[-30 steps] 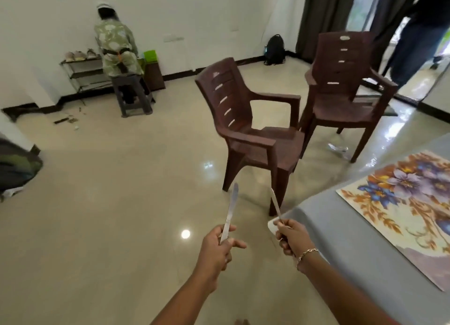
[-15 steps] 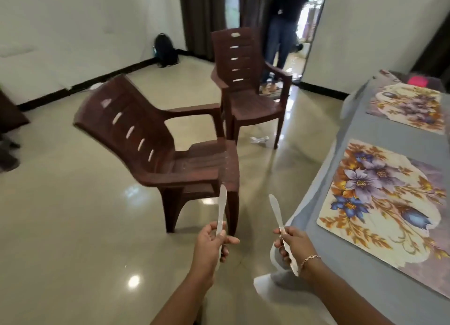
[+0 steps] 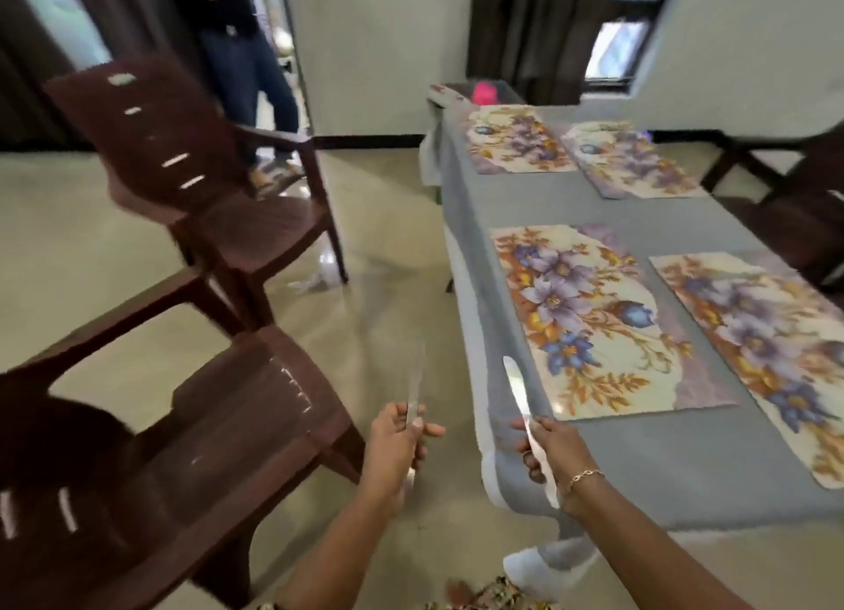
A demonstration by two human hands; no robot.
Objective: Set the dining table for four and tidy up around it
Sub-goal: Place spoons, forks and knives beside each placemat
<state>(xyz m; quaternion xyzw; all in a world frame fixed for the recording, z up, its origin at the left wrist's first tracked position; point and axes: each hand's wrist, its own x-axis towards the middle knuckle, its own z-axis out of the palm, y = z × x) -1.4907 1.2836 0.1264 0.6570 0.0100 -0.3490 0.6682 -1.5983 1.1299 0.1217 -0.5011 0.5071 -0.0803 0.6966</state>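
Table (image 3: pixel 639 472): grey-clothed, beside both hands.
Left hand (image 3: pixel 395 445): grips knife (image 3: pixel 414 390), blade forward.
Right hand (image 3: pixel 550 454): grips second knife (image 3: pixel 516 390); placemat (image 3: pixel 593 321) just beyond fingers (image 3: pixel 532 461).

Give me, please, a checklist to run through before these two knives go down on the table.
1. Left hand grips the left knife firmly: ok.
2. Right hand grips the right knife firmly: ok.
3. Four mats lie on the table: ok.
4. Bare cloth shows beside the near mat for a knife: ok.
5. Near chair stands apart from the table edge, leaving room to reach in: ok.
6. Which way each blade edge faces: cannot tell, as both knives are blurred.
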